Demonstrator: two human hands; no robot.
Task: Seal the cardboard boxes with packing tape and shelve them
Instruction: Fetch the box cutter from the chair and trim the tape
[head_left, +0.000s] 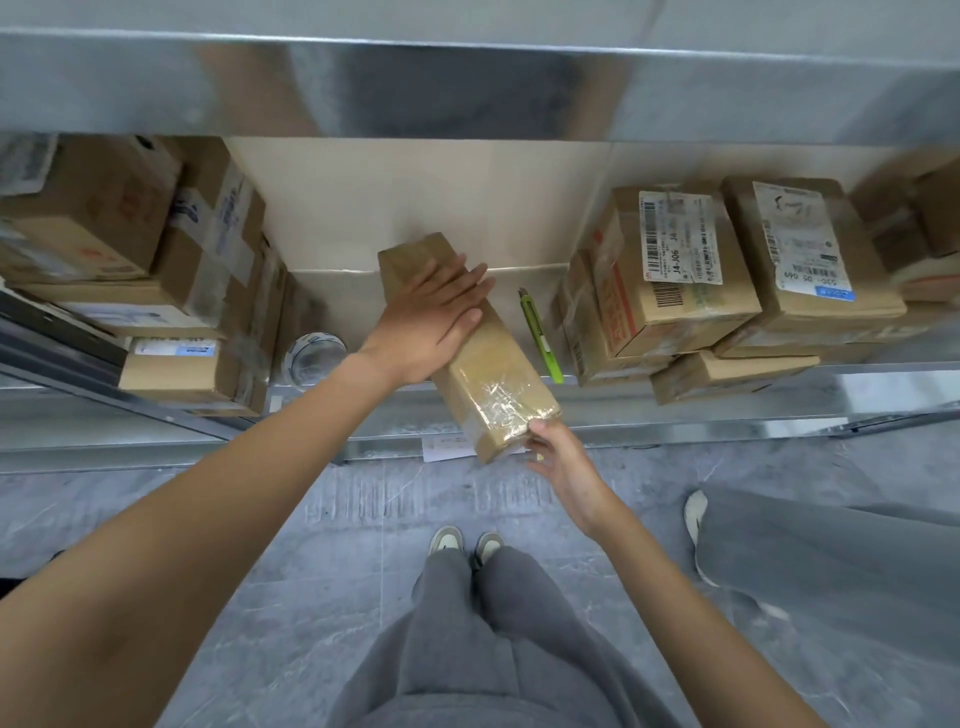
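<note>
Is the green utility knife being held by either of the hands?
No, the green utility knife lies on the shelf, while both hands touch the long box.

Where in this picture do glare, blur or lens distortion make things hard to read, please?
Head view: glare glints off the clear tape on the near end of the long box; the right hand shows slight motion blur at the fingertips; the wide lens bows the metal shelf edges; the boxes at the left edge look soft, their labels unreadable; the left hand is sharp.
</note>
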